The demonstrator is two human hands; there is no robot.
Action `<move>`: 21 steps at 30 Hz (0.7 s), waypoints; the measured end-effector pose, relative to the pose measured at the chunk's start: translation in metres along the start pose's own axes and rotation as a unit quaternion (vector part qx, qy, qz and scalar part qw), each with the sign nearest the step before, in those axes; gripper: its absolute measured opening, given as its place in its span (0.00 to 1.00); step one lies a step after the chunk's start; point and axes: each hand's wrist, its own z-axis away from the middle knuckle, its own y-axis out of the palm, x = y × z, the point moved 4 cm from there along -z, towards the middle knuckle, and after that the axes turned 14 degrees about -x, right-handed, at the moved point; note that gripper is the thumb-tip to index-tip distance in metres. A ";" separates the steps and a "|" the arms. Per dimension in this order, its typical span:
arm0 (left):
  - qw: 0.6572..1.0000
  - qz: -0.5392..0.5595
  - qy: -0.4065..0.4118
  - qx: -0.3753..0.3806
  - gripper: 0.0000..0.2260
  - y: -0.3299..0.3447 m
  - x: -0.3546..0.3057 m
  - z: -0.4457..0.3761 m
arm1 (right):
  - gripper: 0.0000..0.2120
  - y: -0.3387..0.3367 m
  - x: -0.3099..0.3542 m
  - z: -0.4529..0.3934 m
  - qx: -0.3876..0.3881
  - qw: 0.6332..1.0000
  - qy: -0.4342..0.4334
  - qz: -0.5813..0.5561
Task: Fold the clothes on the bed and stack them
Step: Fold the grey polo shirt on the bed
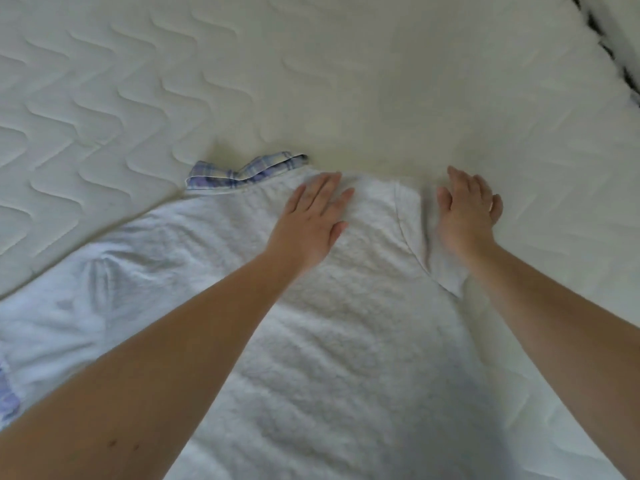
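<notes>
Pale grey fleece top (346,306) with plaid collar (242,169), spread unfolded on white quilted bed (138,81); left hand (311,216) and right hand (465,209) press flat, fingers released. No stack visible; folding barely begun.

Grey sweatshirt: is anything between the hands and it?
Nothing visible. The left hand lies flat on the grey sweatshirt near its plaid collar; the right hand rests at its folded right edge.
</notes>
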 end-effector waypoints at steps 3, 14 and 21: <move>1.000 -0.006 -0.008 -0.019 0.23 -0.005 -0.009 -0.037 | 0.26 -0.007 -0.028 -0.009 -0.009 0.998 0.058 -0.012; 0.976 0.074 -0.143 0.146 0.09 -0.006 0.004 -0.113 | 0.06 -0.025 -0.063 -0.017 0.044 0.974 0.103 -0.197; 0.989 0.011 -0.125 0.074 0.08 0.010 -0.002 -0.110 | 0.18 -0.034 -0.081 -0.012 -0.045 0.944 0.163 -0.283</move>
